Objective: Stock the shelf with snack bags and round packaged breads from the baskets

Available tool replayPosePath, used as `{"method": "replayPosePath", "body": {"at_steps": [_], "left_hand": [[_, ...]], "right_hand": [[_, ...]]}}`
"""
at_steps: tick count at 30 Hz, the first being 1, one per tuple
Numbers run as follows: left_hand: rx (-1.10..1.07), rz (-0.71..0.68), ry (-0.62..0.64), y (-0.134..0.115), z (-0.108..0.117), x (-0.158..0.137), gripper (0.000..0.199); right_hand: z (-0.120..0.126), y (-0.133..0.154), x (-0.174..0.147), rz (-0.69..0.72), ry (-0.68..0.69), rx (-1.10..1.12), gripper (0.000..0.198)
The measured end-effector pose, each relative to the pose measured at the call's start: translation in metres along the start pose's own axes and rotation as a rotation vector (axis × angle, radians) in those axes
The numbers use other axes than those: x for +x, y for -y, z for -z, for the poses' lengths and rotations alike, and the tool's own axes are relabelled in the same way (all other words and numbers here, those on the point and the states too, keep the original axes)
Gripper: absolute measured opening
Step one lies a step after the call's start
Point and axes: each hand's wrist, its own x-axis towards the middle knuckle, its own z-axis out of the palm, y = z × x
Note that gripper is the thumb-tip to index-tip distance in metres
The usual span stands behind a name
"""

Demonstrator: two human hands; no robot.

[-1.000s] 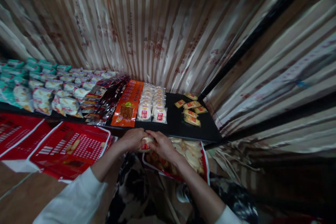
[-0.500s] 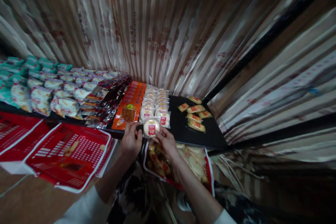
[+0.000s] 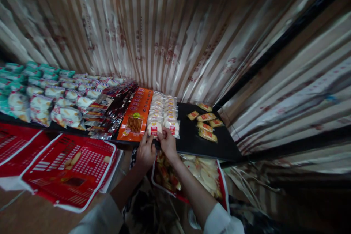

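A round white packaged cracker (image 3: 154,129) in clear wrap with a red label lies at the front of the left of two rows of such packs. My left hand (image 3: 146,150) grips its lower left edge with the fingertips. At its right edge my right hand (image 3: 168,144) pinches the wrap, close to the front pack (image 3: 172,128) of the right row. Just left of the rows lies an orange snack bag (image 3: 134,117) with a picture of brown sticks. Both rows stand on a black shelf (image 3: 188,142).
Small yellow packs (image 3: 207,117) lie loosely at the shelf's right end. Dark shiny packets (image 3: 115,102) and white and green bags (image 3: 52,91) fill the left. Below are a red basket (image 3: 224,186) with packs inside and another red basket (image 3: 72,168). Striped sheeting (image 3: 153,18) hangs behind.
The cracker pack, held up before the rows between both hands, has moved forward and down onto the front of the left row. My hands moved with it and still touch it.
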Motion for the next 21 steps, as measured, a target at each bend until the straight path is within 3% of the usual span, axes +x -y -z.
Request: {"method": "replayPosePath", "body": {"at_steps": [4,8,11,16,21], "left_hand": [[0.049,-0.047,-0.068,0.010,-0.015,0.002,0.044],[0.075,-0.103,-0.178,0.014,-0.023,0.003,0.040],[0.094,-0.121,-0.182,0.014,-0.022,0.003,0.041],[0.120,-0.137,-0.158,0.012,-0.017,0.003,0.039],[0.074,-0.251,-0.225,0.012,-0.012,-0.012,0.034]], "right_hand": [[0.005,0.006,-0.009,0.045,-0.040,-0.472,0.031],[0.006,0.004,-0.015,0.112,-0.079,-0.674,0.041],[0.004,0.000,-0.015,0.149,-0.071,-0.682,0.049],[0.003,-0.010,-0.022,0.264,-0.077,-0.516,0.045],[0.026,-0.038,-0.052,0.354,-0.165,-0.347,0.033]]}}
